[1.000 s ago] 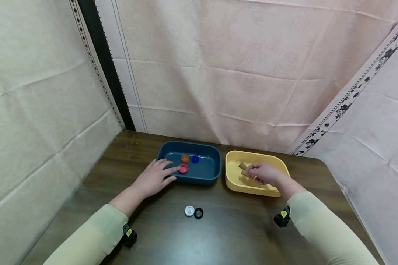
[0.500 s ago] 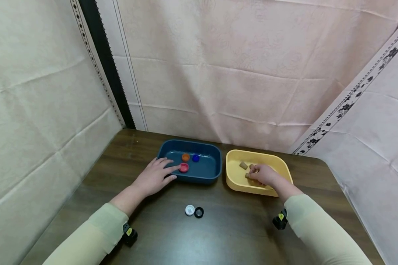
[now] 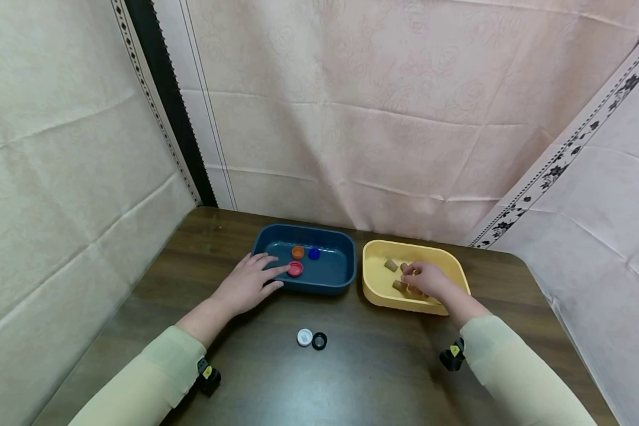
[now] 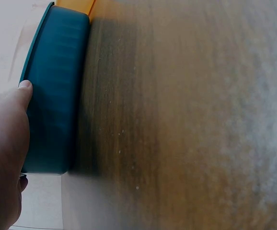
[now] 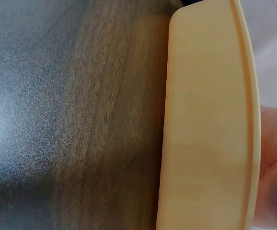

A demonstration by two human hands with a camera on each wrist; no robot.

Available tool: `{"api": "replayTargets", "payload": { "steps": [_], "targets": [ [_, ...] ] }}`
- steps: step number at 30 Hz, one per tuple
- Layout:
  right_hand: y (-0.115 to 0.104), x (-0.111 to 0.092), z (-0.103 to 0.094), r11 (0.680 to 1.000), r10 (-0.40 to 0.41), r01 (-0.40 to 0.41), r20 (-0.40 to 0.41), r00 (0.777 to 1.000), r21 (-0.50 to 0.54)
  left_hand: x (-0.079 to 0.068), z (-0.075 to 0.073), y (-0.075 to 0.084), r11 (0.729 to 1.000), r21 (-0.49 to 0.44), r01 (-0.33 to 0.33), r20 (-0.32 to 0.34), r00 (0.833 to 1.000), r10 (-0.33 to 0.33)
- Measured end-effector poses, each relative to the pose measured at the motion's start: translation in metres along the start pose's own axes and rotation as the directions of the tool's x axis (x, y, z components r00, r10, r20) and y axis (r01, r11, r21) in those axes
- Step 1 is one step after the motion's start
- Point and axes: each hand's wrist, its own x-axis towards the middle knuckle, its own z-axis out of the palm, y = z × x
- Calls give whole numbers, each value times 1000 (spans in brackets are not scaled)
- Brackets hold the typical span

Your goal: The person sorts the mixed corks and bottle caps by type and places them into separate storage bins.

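left hand [image 3: 247, 284] flat, fingers spread, right hand [image 3: 425, 279] curled downward

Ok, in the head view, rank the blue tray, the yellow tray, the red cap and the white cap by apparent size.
1. blue tray and yellow tray: near alike; the hand hides part of the yellow one, so no ranking.
2. red cap and white cap: near alike, and the white one lies nearer the camera.

The right hand [image 3: 426, 279] sinks from above the rounded yellow plastic tray [image 3: 375, 285] down into it, fingers now resting among the small brown cork pieces [image 3: 390, 265]. The piece it pinched a second ago now lies loose on the tray floor, out of its grip.
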Motion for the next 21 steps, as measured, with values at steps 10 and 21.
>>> {"api": "replayTargets", "payload": {
  "steps": [10, 21],
  "targets": [
    [-3, -9, -5, 1000, -22, 23, -27, 999, 14, 0, 1, 0, 1000, -7, 2, -12, 1000, -2],
    [-15, -25, -6, 996, -50, 55, -63, 997, 65, -1, 4, -1, 1000, -9, 6, -22, 1000, -6]
  ]
}}
